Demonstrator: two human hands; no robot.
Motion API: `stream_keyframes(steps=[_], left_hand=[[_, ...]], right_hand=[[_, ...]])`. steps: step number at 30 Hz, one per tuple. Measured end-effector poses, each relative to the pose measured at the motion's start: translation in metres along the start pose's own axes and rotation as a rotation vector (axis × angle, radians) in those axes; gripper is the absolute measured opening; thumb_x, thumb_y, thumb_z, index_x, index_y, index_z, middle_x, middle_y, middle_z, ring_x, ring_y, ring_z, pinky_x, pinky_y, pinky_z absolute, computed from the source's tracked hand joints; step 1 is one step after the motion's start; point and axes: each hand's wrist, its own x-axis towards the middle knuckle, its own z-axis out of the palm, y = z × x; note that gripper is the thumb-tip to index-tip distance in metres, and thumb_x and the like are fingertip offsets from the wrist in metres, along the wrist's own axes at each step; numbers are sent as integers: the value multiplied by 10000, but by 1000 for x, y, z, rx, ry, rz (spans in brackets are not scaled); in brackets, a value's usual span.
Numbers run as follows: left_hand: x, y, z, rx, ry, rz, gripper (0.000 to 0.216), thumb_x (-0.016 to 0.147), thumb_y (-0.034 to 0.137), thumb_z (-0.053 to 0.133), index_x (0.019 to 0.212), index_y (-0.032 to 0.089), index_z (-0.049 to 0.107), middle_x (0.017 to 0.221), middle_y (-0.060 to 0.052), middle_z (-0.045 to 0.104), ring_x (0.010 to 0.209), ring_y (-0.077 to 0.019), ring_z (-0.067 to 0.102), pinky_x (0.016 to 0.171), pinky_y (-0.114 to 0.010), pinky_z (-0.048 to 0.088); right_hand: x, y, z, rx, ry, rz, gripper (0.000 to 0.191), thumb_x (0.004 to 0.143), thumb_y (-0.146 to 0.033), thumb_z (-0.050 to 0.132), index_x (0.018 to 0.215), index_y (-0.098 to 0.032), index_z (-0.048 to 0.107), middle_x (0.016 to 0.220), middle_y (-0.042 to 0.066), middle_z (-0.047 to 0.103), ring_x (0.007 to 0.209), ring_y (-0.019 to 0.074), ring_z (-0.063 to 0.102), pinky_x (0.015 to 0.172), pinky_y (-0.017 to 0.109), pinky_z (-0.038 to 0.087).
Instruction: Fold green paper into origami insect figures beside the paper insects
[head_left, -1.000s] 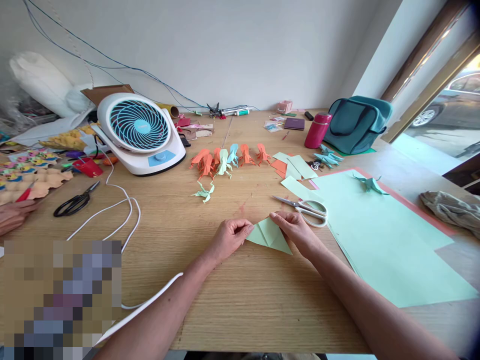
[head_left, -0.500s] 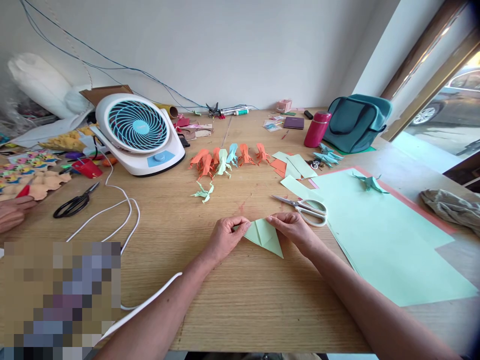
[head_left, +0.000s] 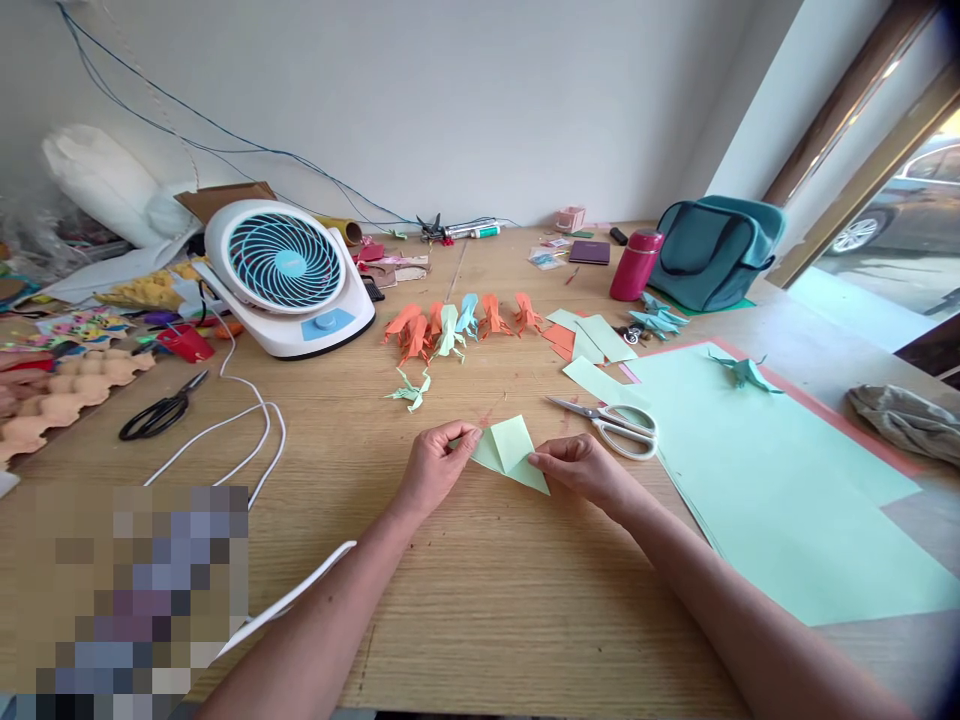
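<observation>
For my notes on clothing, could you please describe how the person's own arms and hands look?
The left hand and right hand are bare, with no gloves or visible rings. No watch, bracelet or sleeve shows on the left forearm or right forearm.

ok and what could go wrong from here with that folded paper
The green paper might slip out of line, since the left hand and right hand hold it only near its edges. The white-handled scissors lie just beyond the right hand, so a forward reach could bump them.
</observation>
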Motion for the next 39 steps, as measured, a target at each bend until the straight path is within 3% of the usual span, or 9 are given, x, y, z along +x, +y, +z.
stream_keyframes(steps=[11,26,31,39], left_hand=[[7,-12,-8,-24,104,-45,325,857,424,537,654,172,559,553,53,366,522,-88,330,495,-212,258],[10,-24,-8,-155,29,-111,406,833,513,565,623,167,529,534,64,341,505,-81,319,491,-202,265],[10,-23,-6,-201,-6,-129,417,808,540,583,627,166,554,550,42,439,541,-100,414,511,-198,335],[10,-24,-4,-269,29,-206,423,767,577,590,703,159,590,544,44,466,510,-95,453,453,-182,299]], right_hand=[[-3,1,3,-173,-21,-3,306,798,-431,621,639,-169,608,576,-36,440,546,99,330,498,256,225],[-6,-3,-11,-274,-101,9,359,840,-463,574,636,-170,545,589,-38,433,547,96,328,492,245,229],[-5,-1,-22,-260,-145,5,395,862,-487,563,626,-169,557,580,-31,459,541,98,355,508,245,256],[3,8,-20,-68,35,21,481,887,-631,450,658,-208,445,584,-52,399,518,100,352,501,242,295]])
